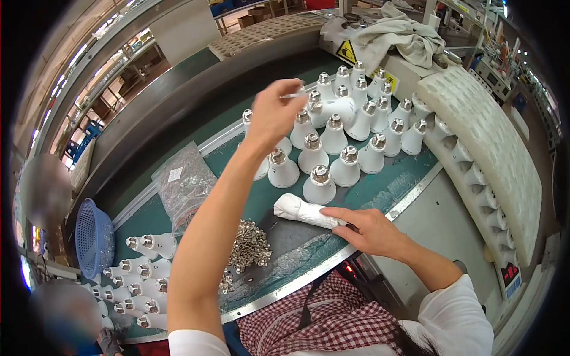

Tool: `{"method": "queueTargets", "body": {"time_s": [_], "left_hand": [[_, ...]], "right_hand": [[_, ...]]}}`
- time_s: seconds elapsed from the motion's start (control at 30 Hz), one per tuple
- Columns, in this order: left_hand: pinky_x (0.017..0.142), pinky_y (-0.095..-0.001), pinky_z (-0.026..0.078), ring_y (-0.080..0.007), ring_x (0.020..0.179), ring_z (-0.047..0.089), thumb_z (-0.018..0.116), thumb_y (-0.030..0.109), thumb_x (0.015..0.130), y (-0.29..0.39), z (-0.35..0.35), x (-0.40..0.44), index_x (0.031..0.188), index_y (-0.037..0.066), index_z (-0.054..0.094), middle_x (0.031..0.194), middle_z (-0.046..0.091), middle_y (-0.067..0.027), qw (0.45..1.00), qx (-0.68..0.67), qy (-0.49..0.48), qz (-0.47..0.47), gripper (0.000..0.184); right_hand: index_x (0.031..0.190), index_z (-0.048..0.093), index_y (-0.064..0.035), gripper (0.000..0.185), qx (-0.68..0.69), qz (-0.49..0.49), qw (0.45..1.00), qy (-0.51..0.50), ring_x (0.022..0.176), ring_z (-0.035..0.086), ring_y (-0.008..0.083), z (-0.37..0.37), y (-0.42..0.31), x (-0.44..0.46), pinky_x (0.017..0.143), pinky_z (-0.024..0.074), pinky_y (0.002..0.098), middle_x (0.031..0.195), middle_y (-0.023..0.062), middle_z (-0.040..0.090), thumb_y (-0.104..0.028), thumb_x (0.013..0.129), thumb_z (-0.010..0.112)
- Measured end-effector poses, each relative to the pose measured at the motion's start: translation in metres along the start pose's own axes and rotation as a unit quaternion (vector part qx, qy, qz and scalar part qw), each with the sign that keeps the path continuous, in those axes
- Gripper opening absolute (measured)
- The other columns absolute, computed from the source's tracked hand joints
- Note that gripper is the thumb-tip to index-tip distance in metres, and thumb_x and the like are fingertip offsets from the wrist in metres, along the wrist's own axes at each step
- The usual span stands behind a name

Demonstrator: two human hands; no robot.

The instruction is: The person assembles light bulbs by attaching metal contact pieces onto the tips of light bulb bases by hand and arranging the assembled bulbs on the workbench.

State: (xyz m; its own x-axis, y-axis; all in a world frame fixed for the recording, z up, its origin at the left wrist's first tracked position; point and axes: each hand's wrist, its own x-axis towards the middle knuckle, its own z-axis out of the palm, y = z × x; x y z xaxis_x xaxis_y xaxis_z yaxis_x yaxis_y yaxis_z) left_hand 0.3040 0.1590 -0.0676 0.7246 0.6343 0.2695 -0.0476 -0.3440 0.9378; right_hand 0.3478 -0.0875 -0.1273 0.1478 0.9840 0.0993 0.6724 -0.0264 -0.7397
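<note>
Fingers of the right hand [377, 234]: thumb and forefinger closed about the near end of one white-wrapped tool [306, 212], with a short dark section showing at the grip. Wrapping: matt white, creased, wound around a slim length, thickening to a rounded, bulging end that points left; we cannot tell what lies beneath. Position: low over the tabletop [395, 185], just in front of the nearest bulb. Fingers of the left hand [278, 115]: curled and raised above the rear bulbs, blurred by motion, a pale sliver at their tips; we cannot tell whether they are clamped on anything. Beneath and beyond, we count a loose crowd of white bulbs [319, 188], most upright, silver screw bases uppermost, smooth bodies flaring downward; one bulb [341, 111] lies on its side, base to the left. Left of the tool, one heap of small silvery metal caps [249, 246], a few strayed to its near side. Behind the left forearm, one clear plastic bag [185, 178], crumpled, labelled. Farther left, we enter more bulbs lying in rows [142, 288] and one blue perforated basket [88, 240]. Far right, pale moulded trays [493, 154], stacked and leaning.
</note>
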Motion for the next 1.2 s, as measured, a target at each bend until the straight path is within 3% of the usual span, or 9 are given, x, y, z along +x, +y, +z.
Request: {"method": "queueTargets", "body": {"time_s": [0.03, 0.13, 0.33, 0.4, 0.6, 0.77, 0.83, 1.0, 1.2], "left_hand": [[0.080, -0.0288, 0.046, -0.0204, 0.089, 0.059, 0.061, 0.007, 0.078, -0.001, -0.012, -0.008, 0.115, 0.002, 0.053, 0.098, 0.059, -0.0113, 0.987, 0.129, 0.046, 0.086, 0.039], [0.079, -0.0316, 0.046, -0.0213, 0.089, 0.058, 0.061, 0.008, 0.075, -0.023, -0.050, -0.041, 0.119, 0.004, 0.050, 0.101, 0.058, -0.0133, 0.957, 0.246, 0.124, 0.088, 0.046], [0.074, -0.0323, 0.047, -0.0221, 0.087, 0.056, 0.066, 0.013, 0.068, -0.071, -0.066, -0.082, 0.119, 0.001, 0.046, 0.102, 0.055, -0.0155, 0.950, 0.263, 0.070, -0.153, 0.056], [0.075, -0.0324, 0.046, -0.0201, 0.087, 0.056, 0.064, 0.015, 0.067, -0.069, -0.058, -0.081, 0.114, 0.001, 0.049, 0.098, 0.057, -0.0134, 0.946, 0.290, 0.076, -0.124, 0.051], [0.093, -0.0450, 0.037, -0.0451, 0.106, 0.043, 0.061, 0.010, 0.069, -0.042, -0.056, -0.123, 0.122, -0.007, 0.036, 0.109, 0.045, -0.0310, 0.946, 0.291, 0.144, -0.004, 0.061], [0.089, -0.0414, 0.040, -0.0371, 0.104, 0.047, 0.062, 0.008, 0.074, 0.021, -0.117, -0.216, 0.115, 0.001, 0.050, 0.106, 0.050, -0.0220, 0.863, 0.464, 0.181, 0.090, 0.043], [0.084, -0.0382, 0.043, -0.0315, 0.096, 0.054, 0.063, 0.009, 0.074, 0.026, -0.152, -0.243, 0.106, 0.002, 0.057, 0.099, 0.056, -0.0171, 0.857, 0.471, 0.208, 0.020, 0.033], [0.077, -0.0365, 0.045, -0.0288, 0.089, 0.057, 0.066, 0.011, 0.073, 0.032, -0.146, -0.284, 0.107, 0.003, 0.057, 0.094, 0.058, -0.0155, 0.911, 0.354, 0.120, -0.178, 0.036], [0.069, -0.0360, 0.046, -0.0293, 0.080, 0.055, 0.067, 0.011, 0.073, -0.016, -0.103, -0.304, 0.108, 0.004, 0.055, 0.090, 0.053, -0.0136, 0.883, 0.435, 0.127, -0.122, 0.037]], "right_hand": [[0.121, 0.051, -0.0155, 0.040, 0.003, 0.002, 1.000, 0.002, 0.063, 0.059, 0.0328, 0.003, 0.004, 0.001, 0.058, 0.0463, 0.0405, 0.072, 0.0162, 0.061, -0.017, 0.082, 0.057], [0.121, 0.051, -0.0162, 0.040, -0.011, -0.017, 1.000, 0.000, 0.063, 0.059, 0.0340, 0.014, 0.015, 0.002, 0.058, 0.0469, 0.0417, 0.071, 0.0167, 0.061, -0.017, 0.081, 0.057], [0.120, 0.053, -0.0185, 0.041, -0.157, -0.040, 0.985, 0.065, 0.063, 0.060, 0.0331, 0.010, 0.018, 0.005, 0.055, 0.0484, 0.0414, 0.072, 0.0151, 0.061, -0.017, 0.079, 0.060], [0.119, 0.053, -0.0169, 0.042, -0.174, -0.033, 0.981, 0.080, 0.061, 0.059, 0.0328, 0.005, 0.020, -0.003, 0.055, 0.0480, 0.0411, 0.072, 0.0156, 0.061, -0.016, 0.078, 0.061], [0.120, 0.054, -0.0099, 0.041, -0.216, -0.059, 0.963, 0.152, 0.055, 0.052, 0.0244, 0.004, 0.028, -0.014, 0.053, 0.0413, 0.0340, 0.070, 0.0132, 0.057, -0.003, 0.080, 0.057], [0.120, 0.053, -0.0064, 0.040, -0.105, 0.113, 0.985, 0.072, 0.055, 0.040, 0.0086, -0.001, -0.003, -0.005, 0.051, 0.0341, 0.0237, 0.065, 0.0062, 0.048, 0.000, 0.081, 0.053], [0.120, 0.053, -0.0058, 0.040, -0.037, -0.010, 0.996, 0.083, 0.055, 0.043, 0.0092, 0.013, -0.011, 0.009, 0.051, 0.0370, 0.0238, 0.069, 0.0082, 0.053, 0.000, 0.080, 0.053], [0.117, 0.054, -0.0112, 0.038, -0.064, -0.070, 0.996, -0.008, 0.054, 0.054, 0.0233, 0.047, -0.041, 0.063, 0.055, 0.0438, 0.0316, 0.070, 0.0170, 0.058, -0.006, 0.080, 0.058], [0.123, 0.049, -0.0136, 0.042, -0.242, -0.111, 0.962, 0.056, 0.063, 0.057, 0.0329, 0.065, -0.013, 0.080, 0.057, 0.0440, 0.0418, 0.073, 0.0147, 0.057, -0.010, 0.082, 0.057]]}}
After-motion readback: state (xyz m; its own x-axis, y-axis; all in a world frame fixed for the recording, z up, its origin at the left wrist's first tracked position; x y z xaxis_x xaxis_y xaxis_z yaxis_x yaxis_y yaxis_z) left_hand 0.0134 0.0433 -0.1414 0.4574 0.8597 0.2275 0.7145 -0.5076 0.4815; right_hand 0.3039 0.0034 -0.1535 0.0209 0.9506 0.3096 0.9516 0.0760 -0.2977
